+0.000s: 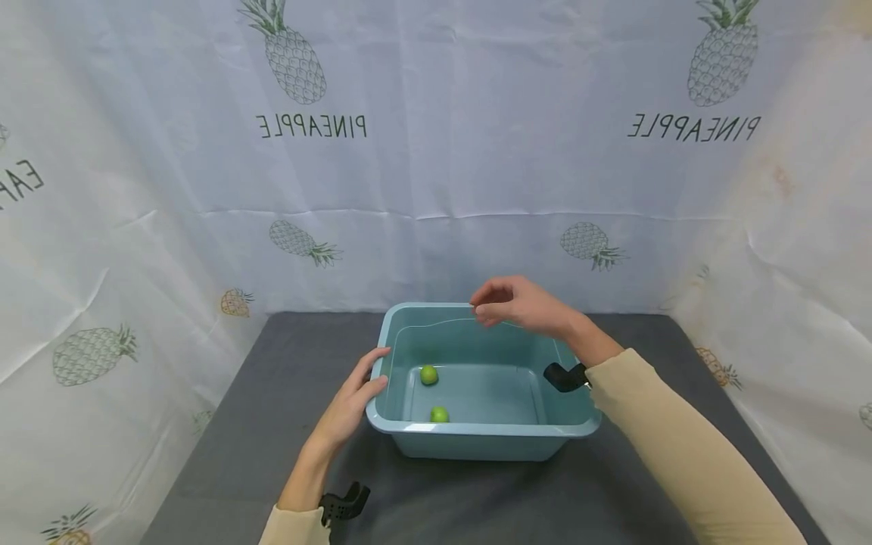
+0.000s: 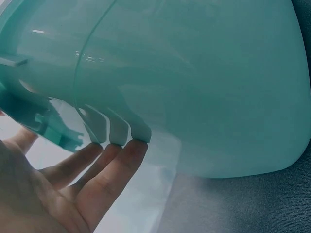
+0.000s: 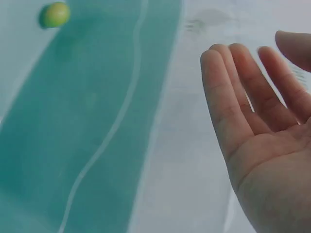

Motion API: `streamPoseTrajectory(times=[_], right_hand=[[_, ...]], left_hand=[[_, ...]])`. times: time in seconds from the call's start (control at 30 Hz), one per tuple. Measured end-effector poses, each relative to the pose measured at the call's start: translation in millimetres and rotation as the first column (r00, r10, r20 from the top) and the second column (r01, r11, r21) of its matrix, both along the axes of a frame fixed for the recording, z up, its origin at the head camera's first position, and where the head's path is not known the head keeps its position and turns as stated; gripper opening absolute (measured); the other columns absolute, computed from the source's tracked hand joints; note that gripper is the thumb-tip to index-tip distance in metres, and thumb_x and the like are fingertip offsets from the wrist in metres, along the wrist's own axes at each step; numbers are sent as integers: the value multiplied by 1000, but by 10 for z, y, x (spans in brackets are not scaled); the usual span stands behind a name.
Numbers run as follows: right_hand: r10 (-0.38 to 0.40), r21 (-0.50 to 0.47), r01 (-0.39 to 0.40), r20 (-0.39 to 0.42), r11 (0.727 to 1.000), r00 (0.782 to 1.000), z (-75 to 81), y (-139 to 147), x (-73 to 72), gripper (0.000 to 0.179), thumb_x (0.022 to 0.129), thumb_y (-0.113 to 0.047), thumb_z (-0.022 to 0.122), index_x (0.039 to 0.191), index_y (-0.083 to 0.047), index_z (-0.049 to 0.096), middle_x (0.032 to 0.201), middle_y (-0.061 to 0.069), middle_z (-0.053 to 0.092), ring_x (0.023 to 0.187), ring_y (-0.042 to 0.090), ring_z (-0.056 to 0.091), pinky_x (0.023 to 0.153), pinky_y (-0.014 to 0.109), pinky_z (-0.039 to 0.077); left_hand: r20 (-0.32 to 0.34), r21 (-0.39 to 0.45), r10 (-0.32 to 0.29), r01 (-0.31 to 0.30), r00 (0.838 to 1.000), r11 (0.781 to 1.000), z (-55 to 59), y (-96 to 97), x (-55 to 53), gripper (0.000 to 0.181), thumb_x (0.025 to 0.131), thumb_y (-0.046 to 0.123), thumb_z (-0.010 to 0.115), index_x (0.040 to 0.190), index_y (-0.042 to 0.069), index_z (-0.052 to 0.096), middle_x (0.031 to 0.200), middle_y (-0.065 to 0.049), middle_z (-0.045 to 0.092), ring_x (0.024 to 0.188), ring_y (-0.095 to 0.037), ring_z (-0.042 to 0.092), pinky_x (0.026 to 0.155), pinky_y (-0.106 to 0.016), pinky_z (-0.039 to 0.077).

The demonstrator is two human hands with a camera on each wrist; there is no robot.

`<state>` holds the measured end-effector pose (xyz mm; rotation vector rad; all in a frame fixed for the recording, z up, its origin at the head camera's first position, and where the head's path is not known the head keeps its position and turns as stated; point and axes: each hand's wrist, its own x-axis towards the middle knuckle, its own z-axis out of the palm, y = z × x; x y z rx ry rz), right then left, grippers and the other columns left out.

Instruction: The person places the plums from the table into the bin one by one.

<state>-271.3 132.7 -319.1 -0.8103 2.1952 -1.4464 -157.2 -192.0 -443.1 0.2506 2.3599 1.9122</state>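
Note:
A blue-green plastic basin (image 1: 477, 430) stands on the dark table. My left hand (image 1: 350, 405) holds its left rim, with the thumb over the edge. In the left wrist view the fingertips (image 2: 138, 145) press against the basin's outer wall (image 2: 218, 87). Raised over the far rim is my right hand (image 1: 521, 303), its fingers relaxed and slightly bent. The right wrist view shows that palm bare, holding nothing. Two small round green things, like limes, lie inside the basin: one lime (image 1: 428, 375) toward the back left, the other lime (image 1: 439, 414) close to the near wall.
Dark grey cloth (image 1: 272, 424) covers the table around the basin. A white curtain (image 1: 450, 166) printed with pineapples hangs behind and along both sides. Black wrist cameras (image 1: 565, 377) sit on both arms, just below beige sleeves (image 1: 688, 446).

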Motion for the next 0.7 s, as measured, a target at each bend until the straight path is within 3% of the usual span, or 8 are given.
streamPoseTrajectory(times=[0.4, 0.57, 0.7], right_hand=[[-95, -13, 94, -107, 995, 990, 210, 368, 215, 23, 99, -16, 68, 117, -2, 66, 116, 20, 66, 102, 28, 70, 90, 40, 54], [-166, 15, 171, -171, 985, 971, 218, 549, 332, 23, 100, -22, 68, 118, -7, 68, 115, 14, 68, 102, 24, 68, 90, 39, 53], [-216, 41, 232, -234, 972, 948, 193, 698, 428, 25, 101, -24, 67, 120, -8, 68, 116, 10, 67, 103, 23, 67, 90, 41, 52]], left_hand=[[9, -2, 4, -4, 1000, 1000, 2, 12, 7, 49, 108, 32, 49, 154, 25, 36, 162, -17, 25, 135, -43, 43, 98, -50, 44], [-6, -16, 7, -7, 1000, 1000, -3, 13, 15, 49, 108, 31, 49, 154, 24, 36, 164, -16, 22, 140, -41, 38, 105, -59, 37], [-13, -30, 15, -15, 1000, 999, -4, 15, 8, 48, 108, 32, 48, 154, 25, 37, 164, -14, 22, 143, -39, 35, 106, -59, 35]])
